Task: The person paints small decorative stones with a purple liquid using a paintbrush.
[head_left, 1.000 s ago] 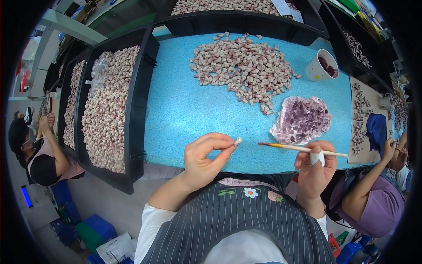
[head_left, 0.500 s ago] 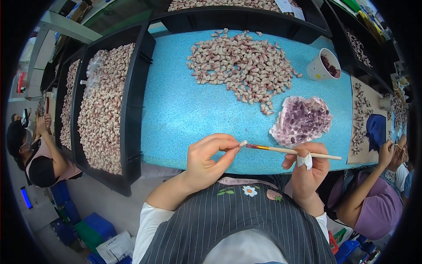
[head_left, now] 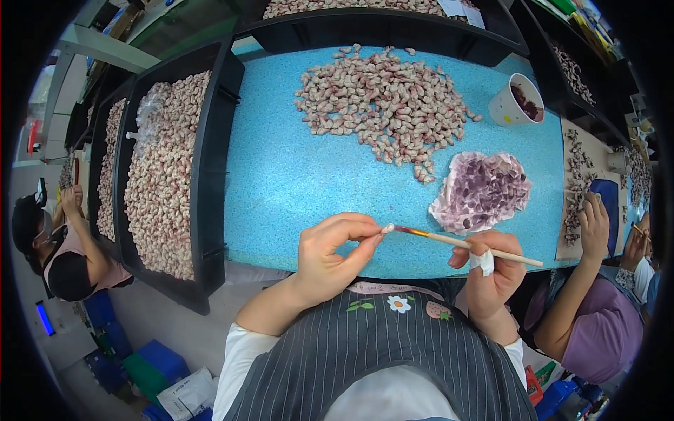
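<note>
Between the thumb and forefinger of my left hand (head_left: 333, 256) is a small pale knobbly piece (head_left: 388, 228). My right hand (head_left: 495, 270), with white tape round a finger, grips a paintbrush (head_left: 456, 243) by its light wooden handle. The brush's dark reddish tip touches or nearly touches the piece; I cannot tell which. Beyond my hands, a heap of similar cream and pink pieces (head_left: 386, 98) lies on the blue tabletop (head_left: 302, 182). A crumpled tissue (head_left: 483, 191) stained purple lies ahead of my right hand. Behind it, a white paper cup (head_left: 507, 109) holds dark red stuff.
A black tray (head_left: 208, 168) full of such pieces stands at the left, with a clear plastic bag (head_left: 151, 109) in it. Another black tray (head_left: 393, 34) borders the far edge. One person (head_left: 583, 316) works close at the right, another (head_left: 70, 252) at the far left.
The brush has shifted slightly left, its tip now closer to the piece in my left hand. At the right, the co-worker's hand has moved forward over the blue cloth.
</note>
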Demonstrator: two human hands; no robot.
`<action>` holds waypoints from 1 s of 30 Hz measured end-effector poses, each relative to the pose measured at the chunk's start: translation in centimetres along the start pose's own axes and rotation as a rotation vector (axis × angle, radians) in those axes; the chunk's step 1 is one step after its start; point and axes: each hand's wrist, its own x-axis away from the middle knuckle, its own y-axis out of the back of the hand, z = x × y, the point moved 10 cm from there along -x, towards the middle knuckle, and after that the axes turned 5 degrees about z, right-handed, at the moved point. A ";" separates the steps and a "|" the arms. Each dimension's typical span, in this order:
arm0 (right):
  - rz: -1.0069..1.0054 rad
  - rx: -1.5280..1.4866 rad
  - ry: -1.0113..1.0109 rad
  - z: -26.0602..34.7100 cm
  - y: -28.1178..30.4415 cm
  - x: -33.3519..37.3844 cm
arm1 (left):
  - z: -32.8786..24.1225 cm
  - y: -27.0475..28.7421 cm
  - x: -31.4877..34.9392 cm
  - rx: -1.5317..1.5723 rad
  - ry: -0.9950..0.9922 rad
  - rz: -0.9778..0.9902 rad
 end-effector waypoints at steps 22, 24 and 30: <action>-0.081 0.702 0.238 3.4 5.6 3.7 | 3.0 0.9 2.0 0.282 0.141 -0.105; 0.102 0.744 0.309 3.0 2.8 3.5 | 3.0 0.5 2.2 0.244 0.139 -0.097; 0.355 0.891 0.333 1.4 -1.0 1.5 | 3.0 -0.2 2.1 0.200 0.129 -0.059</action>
